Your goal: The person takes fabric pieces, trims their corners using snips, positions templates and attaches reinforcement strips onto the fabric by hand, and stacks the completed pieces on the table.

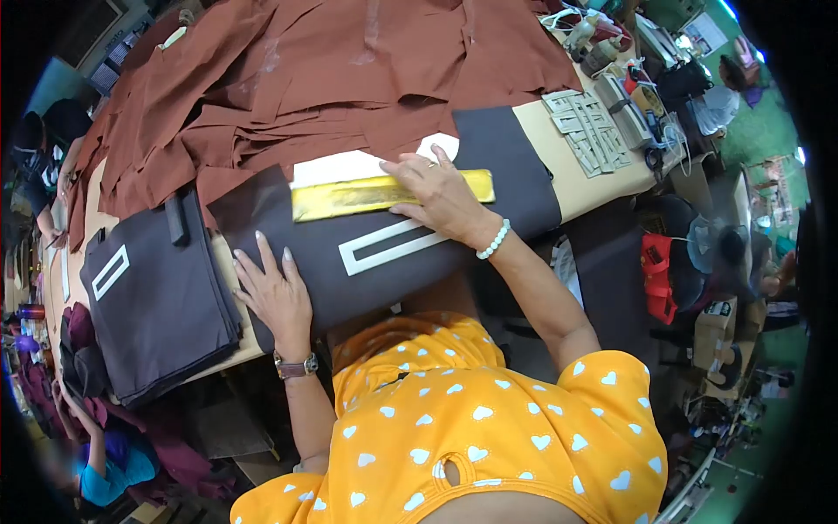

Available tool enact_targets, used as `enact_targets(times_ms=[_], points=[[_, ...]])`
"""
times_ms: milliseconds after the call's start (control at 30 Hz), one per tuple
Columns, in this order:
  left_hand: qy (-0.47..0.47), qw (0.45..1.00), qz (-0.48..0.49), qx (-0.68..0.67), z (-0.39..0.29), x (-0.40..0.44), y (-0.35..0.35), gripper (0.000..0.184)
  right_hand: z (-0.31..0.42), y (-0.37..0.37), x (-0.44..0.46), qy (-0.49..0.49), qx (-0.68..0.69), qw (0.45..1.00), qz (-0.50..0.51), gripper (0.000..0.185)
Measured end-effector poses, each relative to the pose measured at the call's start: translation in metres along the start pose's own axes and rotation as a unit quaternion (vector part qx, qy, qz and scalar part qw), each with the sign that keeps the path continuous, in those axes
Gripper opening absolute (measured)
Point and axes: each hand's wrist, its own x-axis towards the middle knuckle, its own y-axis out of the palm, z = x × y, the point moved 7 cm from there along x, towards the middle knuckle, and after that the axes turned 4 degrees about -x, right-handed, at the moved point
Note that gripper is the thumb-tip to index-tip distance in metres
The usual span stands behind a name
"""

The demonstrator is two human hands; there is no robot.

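Here, left hand splayed on dark cloth, empty, right hand clasping yellow bar crosswise.

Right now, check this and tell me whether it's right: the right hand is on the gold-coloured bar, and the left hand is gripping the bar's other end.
Wrong about the left hand: the head view shows it apart from the gold-coloured bar, spread on the dark fabric. The right hand is indeed on the bar.
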Motion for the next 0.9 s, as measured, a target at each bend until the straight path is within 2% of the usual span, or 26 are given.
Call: enact_targets(times_ms=[33,133,233,333,400,500,667,733,833,900], points=[[0.002,1.000,-0.009,-0.010,-0.001,-0.001,-0.002,0.049,-0.007,-0.003,0.003,0.015,0.069,0.997,0.020,0.062],[0.018,0.999,0.019,-0.025,-0.001,0.000,-0.002,0.050,-0.029,-0.015,-0.004,0.073,0.113,0.991,-0.012,0.064],[0.036,0.998,0.014,-0.043,0.001,0.000,0.000,0.050,-0.047,-0.024,-0.013,0.056,0.037,0.996,-0.061,0.064],[0.000,0.994,-0.085,-0.070,-0.003,-0.002,-0.016,0.048,-0.054,-0.020,-0.016,0.039,0.012,0.997,-0.062,0.063],[-0.017,0.996,-0.073,-0.039,-0.002,-0.002,-0.013,0.046,-0.051,-0.026,-0.014,0.047,0.035,0.997,-0.059,0.062],[-0.002,0.998,-0.045,-0.034,-0.003,-0.002,-0.012,0.046,-0.056,-0.033,-0.011,0.129,0.044,0.991,-0.011,0.063],[0.065,0.992,-0.050,-0.100,-0.002,-0.002,-0.014,0.051,-0.132,-0.082,-0.033,0.204,-0.095,0.945,-0.237,0.057],[0.060,0.983,-0.081,-0.154,-0.008,-0.002,-0.020,0.054,-0.169,-0.088,-0.048,0.288,-0.147,0.922,-0.211,0.052],[0.087,0.967,-0.121,-0.206,-0.014,0.000,-0.027,0.057,-0.161,-0.084,-0.057,0.229,-0.328,0.903,-0.155,0.048],[0.089,0.966,-0.120,-0.211,-0.014,-0.002,-0.029,0.056,-0.155,-0.070,-0.065,0.285,-0.293,0.909,-0.083,0.045]])
